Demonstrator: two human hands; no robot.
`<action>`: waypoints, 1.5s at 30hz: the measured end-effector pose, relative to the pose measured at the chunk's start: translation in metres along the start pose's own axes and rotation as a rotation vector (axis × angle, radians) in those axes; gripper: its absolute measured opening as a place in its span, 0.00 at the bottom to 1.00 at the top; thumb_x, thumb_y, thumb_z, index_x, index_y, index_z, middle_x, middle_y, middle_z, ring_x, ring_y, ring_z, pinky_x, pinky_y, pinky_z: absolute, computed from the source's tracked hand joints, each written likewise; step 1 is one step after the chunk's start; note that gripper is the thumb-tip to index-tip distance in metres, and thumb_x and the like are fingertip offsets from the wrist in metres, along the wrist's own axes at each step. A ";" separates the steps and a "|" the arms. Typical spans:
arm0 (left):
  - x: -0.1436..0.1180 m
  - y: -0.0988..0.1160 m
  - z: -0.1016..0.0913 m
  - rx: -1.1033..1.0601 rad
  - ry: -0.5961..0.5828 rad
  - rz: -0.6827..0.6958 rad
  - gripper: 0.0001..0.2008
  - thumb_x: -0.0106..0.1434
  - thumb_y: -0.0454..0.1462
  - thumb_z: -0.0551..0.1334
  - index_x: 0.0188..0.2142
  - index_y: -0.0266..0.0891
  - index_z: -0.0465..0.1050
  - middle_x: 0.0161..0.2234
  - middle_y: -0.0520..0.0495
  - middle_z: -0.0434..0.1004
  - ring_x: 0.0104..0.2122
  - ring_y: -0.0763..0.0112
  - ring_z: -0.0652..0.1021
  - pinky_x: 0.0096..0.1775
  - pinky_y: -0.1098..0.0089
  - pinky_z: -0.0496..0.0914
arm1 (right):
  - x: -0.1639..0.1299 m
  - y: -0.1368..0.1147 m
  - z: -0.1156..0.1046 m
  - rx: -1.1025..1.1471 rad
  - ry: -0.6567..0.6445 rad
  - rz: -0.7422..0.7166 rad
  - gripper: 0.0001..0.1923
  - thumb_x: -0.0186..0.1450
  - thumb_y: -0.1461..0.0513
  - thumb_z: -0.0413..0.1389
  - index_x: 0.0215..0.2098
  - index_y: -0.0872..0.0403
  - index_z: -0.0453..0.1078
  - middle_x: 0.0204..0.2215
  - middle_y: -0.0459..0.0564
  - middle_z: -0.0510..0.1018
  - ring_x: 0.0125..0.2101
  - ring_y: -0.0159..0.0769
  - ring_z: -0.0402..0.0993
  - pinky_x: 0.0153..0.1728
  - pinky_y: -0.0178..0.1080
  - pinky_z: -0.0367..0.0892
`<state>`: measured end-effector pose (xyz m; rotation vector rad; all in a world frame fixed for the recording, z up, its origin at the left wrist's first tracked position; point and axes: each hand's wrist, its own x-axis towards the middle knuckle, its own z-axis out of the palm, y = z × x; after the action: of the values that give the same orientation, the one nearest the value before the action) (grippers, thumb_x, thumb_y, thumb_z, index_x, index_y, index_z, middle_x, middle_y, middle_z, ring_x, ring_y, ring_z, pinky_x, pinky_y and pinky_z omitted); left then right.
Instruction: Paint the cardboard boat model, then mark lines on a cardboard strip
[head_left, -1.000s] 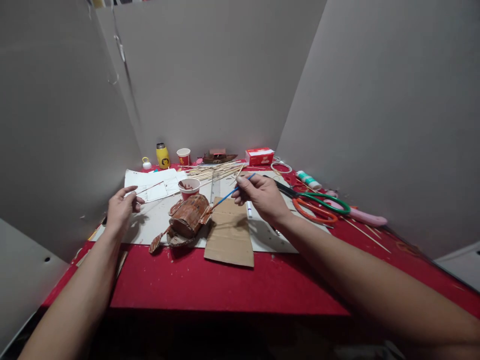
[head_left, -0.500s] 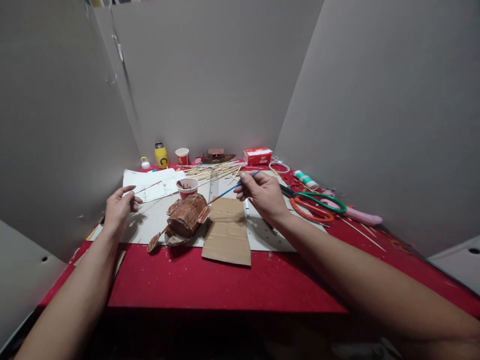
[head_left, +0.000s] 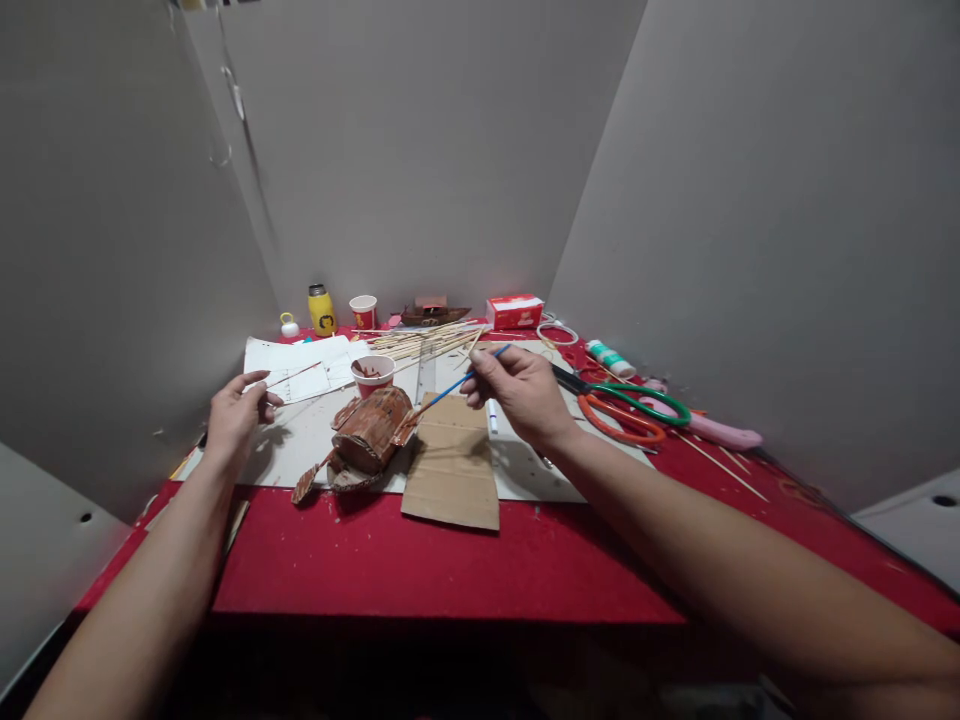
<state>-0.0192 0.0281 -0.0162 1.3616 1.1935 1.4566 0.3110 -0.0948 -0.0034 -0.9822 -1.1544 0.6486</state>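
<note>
At centre frame our right hand [head_left: 517, 395] pinches a blue paintbrush [head_left: 457, 385], its tip touching the brown cardboard model [head_left: 371, 432]. Our left hand [head_left: 234, 415], at left, holds a thin stick [head_left: 300, 375] near the paint cup [head_left: 373, 373].

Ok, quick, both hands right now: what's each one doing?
Left hand: pinched shut on a thin stick.
Right hand: closed on a blue paintbrush, tip at the brown model.
</note>
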 end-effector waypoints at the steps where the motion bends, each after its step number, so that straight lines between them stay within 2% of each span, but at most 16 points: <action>1: 0.000 0.000 0.000 -0.002 -0.001 0.002 0.18 0.50 0.38 0.63 0.41 0.35 0.72 0.20 0.53 0.74 0.15 0.76 0.67 0.19 0.76 0.61 | -0.001 0.000 0.001 -0.003 -0.012 0.005 0.25 0.53 0.42 0.66 0.26 0.55 0.71 0.18 0.47 0.78 0.15 0.29 0.72 0.17 0.33 0.71; 8: -0.001 0.001 0.000 -0.006 0.002 -0.002 0.17 0.50 0.37 0.63 0.41 0.35 0.72 0.20 0.52 0.75 0.15 0.77 0.67 0.20 0.76 0.61 | 0.007 -0.003 -0.007 0.007 0.061 -0.019 0.25 0.51 0.42 0.67 0.25 0.54 0.70 0.17 0.45 0.78 0.15 0.27 0.71 0.17 0.31 0.69; 14: -0.002 0.002 0.001 -0.005 0.015 0.000 0.17 0.50 0.37 0.63 0.41 0.35 0.72 0.20 0.52 0.75 0.14 0.77 0.67 0.20 0.76 0.61 | 0.000 -0.005 -0.002 -0.022 -0.044 0.025 0.25 0.52 0.42 0.66 0.24 0.55 0.70 0.18 0.46 0.78 0.15 0.29 0.71 0.17 0.33 0.70; 20: -0.004 0.004 0.001 0.000 0.025 -0.008 0.17 0.49 0.36 0.63 0.41 0.35 0.72 0.20 0.52 0.75 0.15 0.77 0.67 0.19 0.76 0.62 | 0.005 -0.008 -0.008 -0.006 0.009 -0.007 0.26 0.50 0.42 0.67 0.24 0.54 0.69 0.17 0.44 0.77 0.14 0.26 0.70 0.17 0.31 0.68; 26: -0.003 0.003 0.001 0.001 0.033 -0.017 0.16 0.50 0.35 0.62 0.41 0.35 0.72 0.20 0.52 0.75 0.15 0.77 0.67 0.19 0.76 0.62 | -0.002 -0.007 0.001 0.004 -0.085 0.055 0.26 0.51 0.42 0.67 0.23 0.55 0.69 0.16 0.47 0.77 0.14 0.28 0.70 0.15 0.32 0.68; 33: -0.002 0.001 -0.001 0.018 0.035 -0.016 0.16 0.51 0.37 0.62 0.41 0.34 0.72 0.21 0.52 0.75 0.14 0.78 0.67 0.19 0.77 0.60 | 0.011 -0.004 -0.012 0.019 0.015 0.032 0.27 0.48 0.41 0.68 0.24 0.54 0.69 0.15 0.43 0.76 0.13 0.26 0.69 0.14 0.30 0.67; 39: -0.001 0.001 0.000 0.005 0.039 -0.019 0.16 0.51 0.36 0.62 0.40 0.35 0.72 0.21 0.52 0.75 0.14 0.77 0.67 0.20 0.76 0.61 | 0.000 -0.003 0.002 0.019 -0.046 0.062 0.27 0.49 0.40 0.67 0.23 0.54 0.70 0.16 0.45 0.78 0.13 0.28 0.70 0.15 0.32 0.69; 45: -0.003 0.004 0.002 -0.009 0.047 -0.018 0.15 0.51 0.35 0.61 0.40 0.35 0.71 0.19 0.52 0.74 0.14 0.77 0.66 0.19 0.76 0.62 | 0.010 0.005 -0.009 0.020 0.026 0.042 0.27 0.47 0.41 0.68 0.22 0.54 0.69 0.16 0.44 0.76 0.13 0.26 0.69 0.14 0.30 0.67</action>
<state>-0.0169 0.0246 -0.0134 1.3131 1.2245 1.4870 0.3233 -0.0869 -0.0038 -0.9973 -1.1050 0.6773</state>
